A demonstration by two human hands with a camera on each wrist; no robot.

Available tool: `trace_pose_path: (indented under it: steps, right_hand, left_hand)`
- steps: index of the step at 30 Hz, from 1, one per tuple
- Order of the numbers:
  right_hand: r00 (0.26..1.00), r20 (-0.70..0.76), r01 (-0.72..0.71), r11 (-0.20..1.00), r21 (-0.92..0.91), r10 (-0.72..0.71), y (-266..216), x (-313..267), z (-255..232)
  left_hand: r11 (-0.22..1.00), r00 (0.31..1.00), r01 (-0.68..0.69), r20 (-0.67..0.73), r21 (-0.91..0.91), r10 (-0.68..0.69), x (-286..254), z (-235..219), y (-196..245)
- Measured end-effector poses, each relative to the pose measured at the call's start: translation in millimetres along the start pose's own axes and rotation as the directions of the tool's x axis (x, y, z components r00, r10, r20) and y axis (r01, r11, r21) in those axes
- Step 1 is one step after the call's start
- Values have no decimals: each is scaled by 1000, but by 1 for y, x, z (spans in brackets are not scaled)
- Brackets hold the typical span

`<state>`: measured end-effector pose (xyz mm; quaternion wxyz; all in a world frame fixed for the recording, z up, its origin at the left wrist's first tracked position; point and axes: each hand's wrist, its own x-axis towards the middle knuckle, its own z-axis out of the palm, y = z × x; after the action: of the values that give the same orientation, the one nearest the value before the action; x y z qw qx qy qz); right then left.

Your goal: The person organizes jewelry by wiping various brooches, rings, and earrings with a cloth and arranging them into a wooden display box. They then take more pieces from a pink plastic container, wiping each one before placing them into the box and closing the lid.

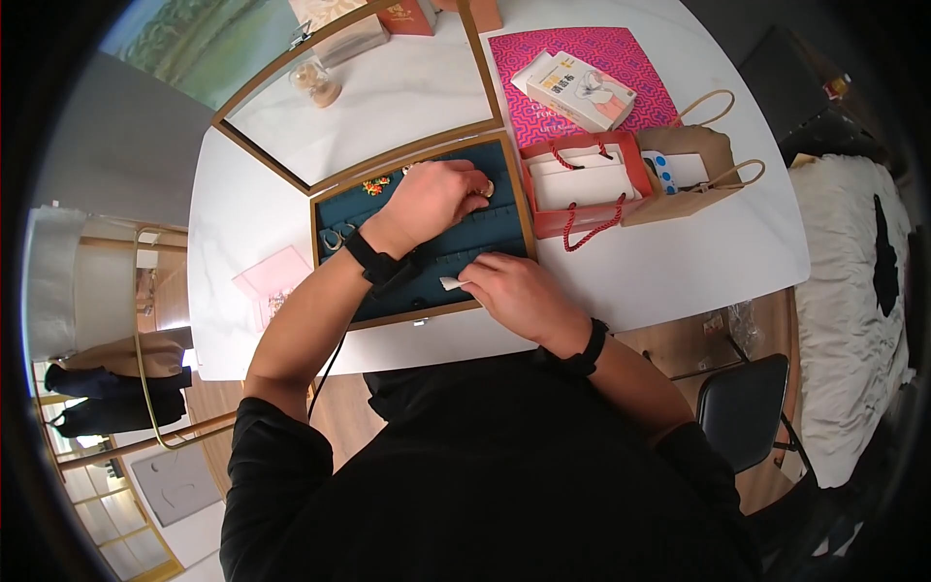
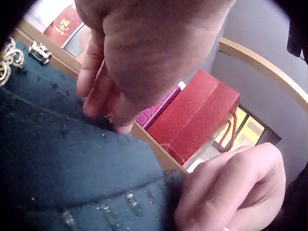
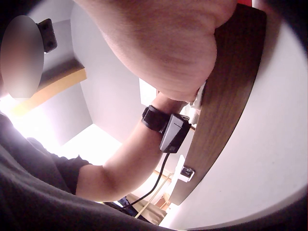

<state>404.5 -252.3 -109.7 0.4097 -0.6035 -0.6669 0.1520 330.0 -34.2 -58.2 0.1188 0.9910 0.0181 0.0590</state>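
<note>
A wooden jewelry box (image 1: 521, 194) with a dark teal lining stands open in front of me. My left hand (image 1: 432, 202) reaches over its upper right part and pinches a small gold ring (image 1: 488, 188), mostly hidden by the fingers in the left wrist view. Near the box's front right corner, my right hand (image 1: 529, 301) pinches a folded white cloth (image 1: 452, 283) between thumb and fingers. Inside the box lie a colorful brooch (image 1: 376, 184), hoop-shaped pieces (image 1: 336, 236) at the left, and a silver ring (image 2: 39, 53) near the back rim.
The box's glass lid (image 1: 493, 73) leans back, raised. Right of the box stand a red gift bag (image 1: 635, 167) and a brown paper bag (image 1: 693, 204). Behind them a white carton (image 1: 582, 92) lies on a pink patterned bag (image 1: 519, 48). An open pink box (image 1: 262, 274) is at the left.
</note>
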Motion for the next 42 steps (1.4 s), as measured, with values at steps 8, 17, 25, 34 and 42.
trace_pose_path:
  steps: [8,17,25,34,42]
  right_hand:
    - [1000,23,-7,1000,0,7,0,0,-1]
    - [1000,18,-8,1000,-7,8,1,0,0]
    - [1000,18,-18,1000,10,18,0,0,1]
    - [999,29,-20,1000,13,20,1,0,0]
    - [1000,29,-12,1000,5,12,1,0,1]
  left_hand:
    - [966,961,246,-112,-82,-254,3,2,6]
    - [953,967,245,-29,-178,-253,12,2,4]
    - [979,995,104,29,-175,-101,13,-2,-12]
    - [964,985,166,-21,-207,-174,20,0,-3]
    - [851,948,286,-1,-440,-319,20,1,-12]
